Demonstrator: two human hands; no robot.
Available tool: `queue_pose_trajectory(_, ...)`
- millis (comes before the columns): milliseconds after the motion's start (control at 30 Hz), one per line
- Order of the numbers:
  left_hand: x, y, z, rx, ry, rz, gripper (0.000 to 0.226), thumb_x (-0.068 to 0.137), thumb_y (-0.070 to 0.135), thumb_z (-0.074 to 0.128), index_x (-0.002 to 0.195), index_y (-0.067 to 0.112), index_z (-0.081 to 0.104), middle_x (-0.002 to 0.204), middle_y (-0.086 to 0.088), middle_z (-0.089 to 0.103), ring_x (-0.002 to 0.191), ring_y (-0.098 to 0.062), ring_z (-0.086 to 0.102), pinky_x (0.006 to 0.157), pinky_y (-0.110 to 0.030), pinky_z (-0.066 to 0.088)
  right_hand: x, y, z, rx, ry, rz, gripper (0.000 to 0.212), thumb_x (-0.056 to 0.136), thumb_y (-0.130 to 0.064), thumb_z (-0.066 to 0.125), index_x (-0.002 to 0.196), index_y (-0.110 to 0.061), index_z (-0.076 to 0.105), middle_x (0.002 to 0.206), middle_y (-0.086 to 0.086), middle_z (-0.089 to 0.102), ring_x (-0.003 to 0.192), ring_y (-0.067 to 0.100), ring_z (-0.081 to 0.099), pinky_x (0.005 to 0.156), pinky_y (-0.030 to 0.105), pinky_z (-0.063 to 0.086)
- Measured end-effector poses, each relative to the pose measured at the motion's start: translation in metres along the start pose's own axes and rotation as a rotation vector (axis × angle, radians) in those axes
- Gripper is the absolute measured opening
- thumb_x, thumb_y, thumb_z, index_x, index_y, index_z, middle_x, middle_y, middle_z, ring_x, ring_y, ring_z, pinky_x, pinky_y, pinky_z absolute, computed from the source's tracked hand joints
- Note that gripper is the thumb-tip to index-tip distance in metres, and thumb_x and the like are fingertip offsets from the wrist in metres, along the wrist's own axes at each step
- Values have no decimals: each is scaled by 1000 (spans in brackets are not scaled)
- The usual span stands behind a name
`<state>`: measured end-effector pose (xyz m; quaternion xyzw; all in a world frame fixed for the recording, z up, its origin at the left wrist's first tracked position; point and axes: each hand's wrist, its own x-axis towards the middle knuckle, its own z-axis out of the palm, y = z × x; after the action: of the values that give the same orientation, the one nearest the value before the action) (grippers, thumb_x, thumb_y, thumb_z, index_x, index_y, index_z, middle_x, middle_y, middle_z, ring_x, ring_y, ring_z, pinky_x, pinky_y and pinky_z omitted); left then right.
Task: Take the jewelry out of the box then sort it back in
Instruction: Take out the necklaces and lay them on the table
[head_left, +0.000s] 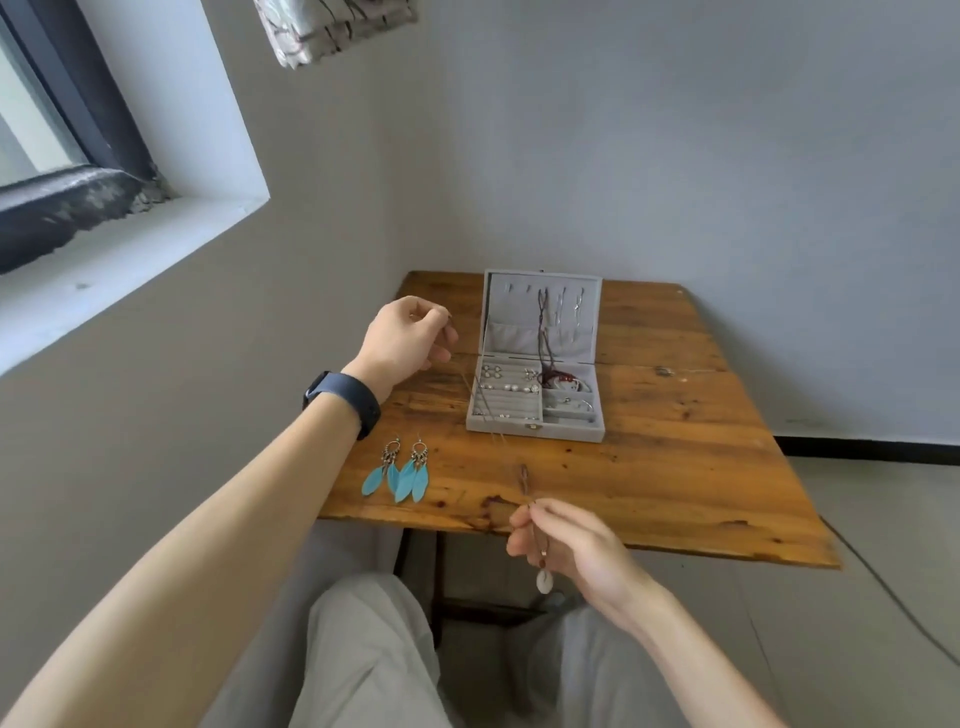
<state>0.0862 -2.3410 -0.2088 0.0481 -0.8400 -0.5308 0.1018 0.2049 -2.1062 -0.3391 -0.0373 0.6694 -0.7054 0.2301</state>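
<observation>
Left grip: left hand (402, 332) pinches cord (498, 441) beside open box (535, 432).
Right grip: your right hand (566, 545) pinches it at worktop's (675, 467) near edge; pendant (544, 582) below.
Earrings (397, 470): by left edge, apart from box.

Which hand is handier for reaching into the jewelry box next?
Probably the left hand: it hovers beside the box, though both pinch the necklace; the right hand is farther, at the table edge.
</observation>
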Motion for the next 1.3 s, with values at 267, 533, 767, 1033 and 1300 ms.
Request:
queue_pose_trajectory(267, 4, -47, 32, -37, 1, -161, 13, 100, 33, 54, 96, 27, 64, 85, 6, 74, 64, -8, 71, 64, -27, 59, -29, 30, -26, 103, 8, 107, 35, 96, -44, 51, 115, -25, 74, 110, 9, 73, 105, 25, 70, 84, 33, 52)
queue_pose_trajectory(533, 13, -49, 53, -427, -145, -437, 9, 97, 20, 56, 92, 17, 64, 72, 3, 67, 70, -16, 69, 75, -34, 56, -49, 58, -45, 15, 129, 94, 26, 104, -29, 49, 105, -33, 75, 101, 3, 75, 86, 16, 71, 74, 26, 53)
queue_pose_trajectory(767, 27, -47, 66, -135, -375, -337, 17, 94, 21, 68, 105, 10, 74, 89, 0, 72, 86, -16, 68, 88, -34, 58, -59, 86, -72, 23, 370, 56, 22, 103, -23, 53, 102, -23, 76, 87, 1, 74, 64, 9, 59, 62, 22, 50)
queue_pose_trajectory(1033, 53, -16, 123, 717, -294, 377, 17, 96, 26, 65, 107, 18, 75, 99, -1, 74, 86, -16, 67, 79, -32, 57, -70, 78, -101, -58, 533, -20, 13, 100, -16, 57, 99, -13, 70, 85, -1, 77, 61, 4, 60, 61, 17, 50)
queue_pose_trajectory(1300, 95, 10, 239, 854, -275, 519, 19, 102, 31, 53, 110, 25, 69, 108, -6, 71, 94, -32, 66, 78, -43, 57, -64, 68, -121, -59, 656, -23, 11, 101, -25, 57, 109, -31, 61, 94, -13, 76, 77, 9, 69, 72, 20, 53)
